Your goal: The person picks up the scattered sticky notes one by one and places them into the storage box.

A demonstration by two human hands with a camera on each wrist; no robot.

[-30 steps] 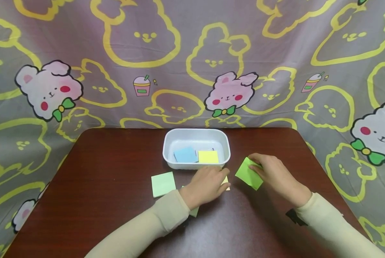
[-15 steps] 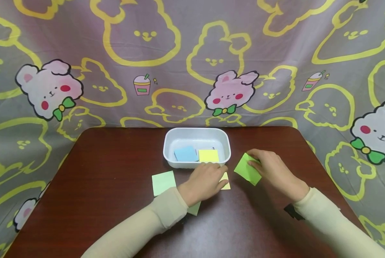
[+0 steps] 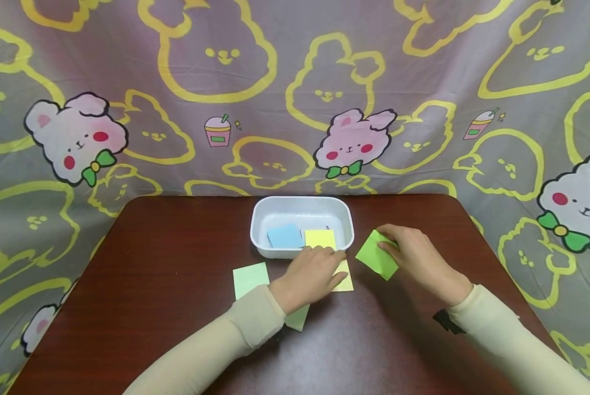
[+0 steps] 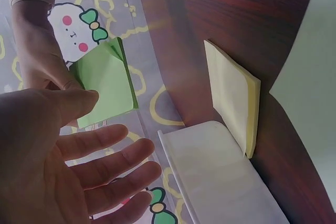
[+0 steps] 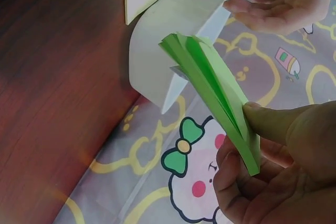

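Note:
My right hand (image 3: 420, 258) pinches a bright green sticky note pad (image 3: 376, 255), raised over the table right of the white plastic basin (image 3: 280, 254). In the right wrist view the pad (image 5: 218, 100) is seen edge-on between thumb and fingers, its sheets fanned apart at one end. In front of the basin hovers my left hand (image 3: 310, 277). Its fingers (image 4: 113, 163) are spread and loosely bent, holding nothing in the left wrist view. Below it lies a pale yellow sticky note pad (image 3: 344, 278), partly covered by the hand in the head view.
Inside the basin are a blue pad (image 3: 285, 236) and a yellow pad (image 3: 319, 239). A mint pad (image 3: 249, 278) lies left of my left hand, and another pale green pad (image 3: 298, 318) is partly under that wrist. A patterned cloth (image 3: 270, 71) hangs behind the brown table (image 3: 146, 263).
My right hand has drifted slightly left and away from me with the green pad. The left hand has shifted a little toward the basin, uncovering more of the pale yellow pad.

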